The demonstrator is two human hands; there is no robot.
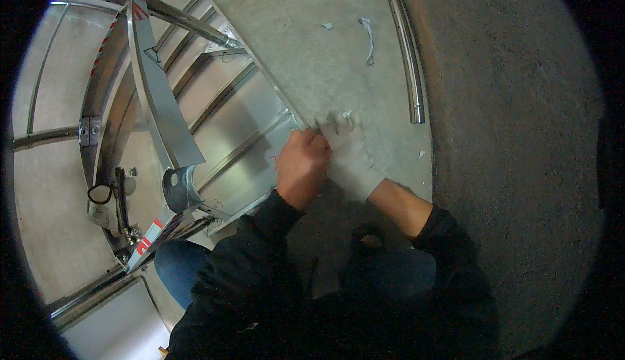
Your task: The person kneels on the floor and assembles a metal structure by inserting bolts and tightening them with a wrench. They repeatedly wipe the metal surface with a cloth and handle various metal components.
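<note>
Dark sleeves come up from the lower edge. The left hand (302,165), bare, is curled closed at the cuff of the pale glove (348,155) on the right hand (351,158) — it seems to pinch the glove, though the blur hides the grip. The right hand's gloved fingers spread open on the concrete floor (312,47), beside the metal frame (163,112). Further off lie a curved metal rail (409,54) and a scrap of pale rag (369,38).
</note>
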